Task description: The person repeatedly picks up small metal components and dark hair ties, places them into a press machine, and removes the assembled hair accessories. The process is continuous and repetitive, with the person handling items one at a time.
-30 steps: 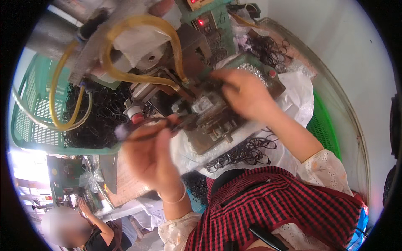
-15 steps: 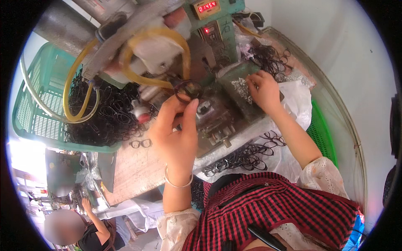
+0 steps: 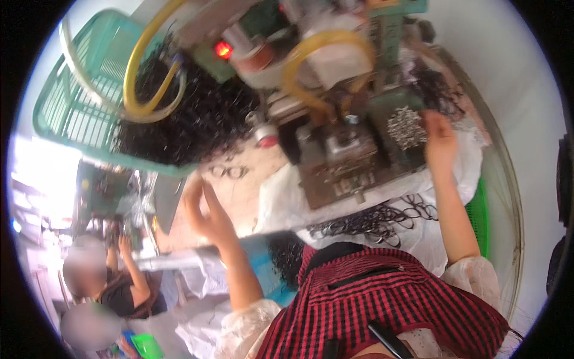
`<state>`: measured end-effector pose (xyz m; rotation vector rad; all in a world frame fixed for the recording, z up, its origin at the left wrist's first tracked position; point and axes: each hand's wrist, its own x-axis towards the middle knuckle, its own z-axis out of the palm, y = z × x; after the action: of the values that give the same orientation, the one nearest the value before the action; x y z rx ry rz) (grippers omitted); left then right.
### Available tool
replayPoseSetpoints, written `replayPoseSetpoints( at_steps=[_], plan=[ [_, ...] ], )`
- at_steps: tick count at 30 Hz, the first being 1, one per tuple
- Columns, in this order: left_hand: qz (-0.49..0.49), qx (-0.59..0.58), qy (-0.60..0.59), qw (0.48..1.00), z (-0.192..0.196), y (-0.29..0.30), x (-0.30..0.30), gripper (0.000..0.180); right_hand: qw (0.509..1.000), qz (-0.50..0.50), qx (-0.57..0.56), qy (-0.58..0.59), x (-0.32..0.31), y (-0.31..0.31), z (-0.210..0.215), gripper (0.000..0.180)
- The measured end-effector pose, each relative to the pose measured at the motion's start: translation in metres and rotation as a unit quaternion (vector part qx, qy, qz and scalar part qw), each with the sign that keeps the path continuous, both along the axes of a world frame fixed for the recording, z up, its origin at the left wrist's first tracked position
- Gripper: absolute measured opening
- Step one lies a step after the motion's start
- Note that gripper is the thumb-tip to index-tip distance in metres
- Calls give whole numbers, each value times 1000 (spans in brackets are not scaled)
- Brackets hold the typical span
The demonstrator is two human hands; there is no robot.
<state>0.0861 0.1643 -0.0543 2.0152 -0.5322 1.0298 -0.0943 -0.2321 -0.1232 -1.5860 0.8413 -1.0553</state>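
Note:
My left hand (image 3: 206, 209) is over the wooden table, beside the front rim of the teal basket (image 3: 149, 164). Its thumb and fingers are apart, with nothing visible between them. A pair of glasses frames (image 3: 230, 172) lies on the table just beyond it. My right hand (image 3: 441, 140) is at the right side of a pile of small silvery metal parts (image 3: 406, 127). Its fingers are curled together and blurred, so anything small in them is hidden. Between the hands stands a machine with a dark metal bed (image 3: 341, 170) and a small bright fixture (image 3: 344, 143).
Black glasses frames (image 3: 185, 113) fill the teal basket. More frames (image 3: 382, 218) lie on white sheeting below the machine, others at the back right. Yellow hoses (image 3: 134, 66) loop in front of the machine. A green basket (image 3: 478, 221) stands at right; two people are at lower left.
My left hand has moved left, away from the machine; the glasses frame it held is no longer in it. My right hand has drawn back to the pile's right edge. The whole view has shifted.

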Motion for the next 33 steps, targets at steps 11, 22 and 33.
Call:
replayPoseSetpoints(
  at_steps=[11, 22, 33],
  plan=[
    [172, 174, 397, 885, -96, 15, 135, 32, 987, 52, -141, 59, 29, 27, 9, 19],
    [-88, -27, 437, 895, -60, 34, 138, 29, 949, 167, -248, 98, -34, 60, 84, 14],
    [49, 260, 338, 903, -79, -7, 109, 40, 955, 254, 13, -154, 49, 104, 65, 39]
  ],
)
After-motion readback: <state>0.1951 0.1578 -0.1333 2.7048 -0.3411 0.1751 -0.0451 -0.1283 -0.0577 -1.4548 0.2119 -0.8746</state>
